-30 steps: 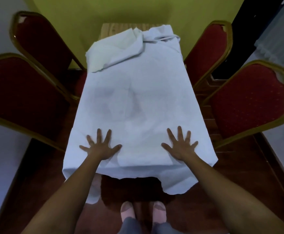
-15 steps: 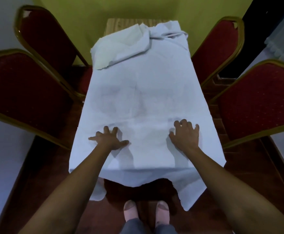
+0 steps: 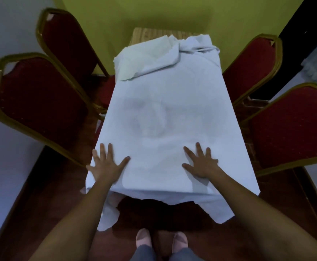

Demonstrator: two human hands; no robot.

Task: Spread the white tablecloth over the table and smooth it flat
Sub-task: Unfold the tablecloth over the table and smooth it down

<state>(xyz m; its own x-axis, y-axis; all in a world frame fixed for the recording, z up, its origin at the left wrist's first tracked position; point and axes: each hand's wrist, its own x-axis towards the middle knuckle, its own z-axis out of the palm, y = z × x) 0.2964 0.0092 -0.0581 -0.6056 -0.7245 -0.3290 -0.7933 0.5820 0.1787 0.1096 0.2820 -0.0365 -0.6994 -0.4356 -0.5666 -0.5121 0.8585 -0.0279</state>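
Half a second ago both hands were drawn in, fingers curled, nearer the middle of the white tablecloth [image 3: 165, 117]. Now they sit wider apart and the fingers are fanned out again. The left hand [image 3: 107, 164] has slid out to the left side of the cloth, its little finger just over the edge, while the right hand [image 3: 201, 163] lies well inside the right edge. The cloth between and ahead of them looks flat, with only faint grey shadows and no raised ridges, so the near half seems to be about smoothed.

The far end is another matter. There the cloth is folded back on itself in a rumpled heap [image 3: 159, 57], and a strip of bare wooden bench [image 3: 146, 35] shows beyond it. I judge the spreading is not finished: that bunched part has to be pulled out toward the far edge before the smoothing counts as done.

Both hands are released, palms down and pressed flat on the cloth, grasping nothing. The forearms reach forward from the bottom of the view, roughly mirrored. The tablecloth covers most of the bench, its near edge hanging down unevenly in front of the person's feet [image 3: 161, 240], longer at the right corner. Red chairs [image 3: 40, 102] stand on either side.
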